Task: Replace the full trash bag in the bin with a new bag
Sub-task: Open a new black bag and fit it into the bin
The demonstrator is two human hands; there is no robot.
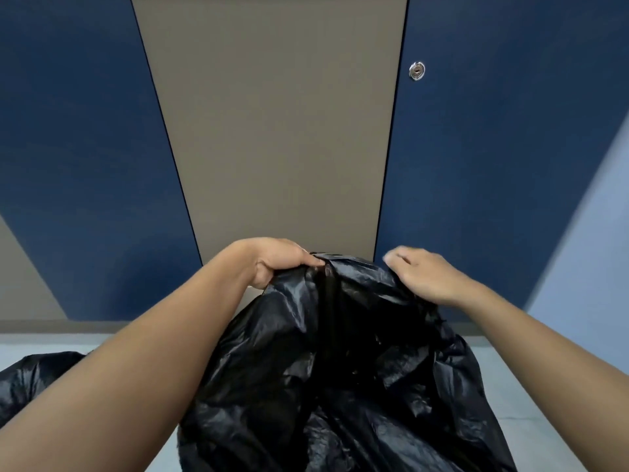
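Observation:
A large black plastic trash bag (340, 369) hangs in front of me, crumpled and glossy, reaching past the bottom edge of the view. My left hand (275, 260) grips the bag's upper edge at its top left, thumb and fingers pinched on the plastic. At the bag's top right, my right hand (422, 274) lies on the plastic with fingers curled over its edge; it is motion-blurred. A second black bag (30, 379) lies on the floor at the lower left, partly behind my left forearm. The bin is out of sight.
Straight ahead stands a wall of blue and grey-brown panels (272, 131), with a round metal lock (416, 70) on the right blue panel. A pale grey floor (531, 396) runs beneath. A light blue wall (592, 250) closes the right side.

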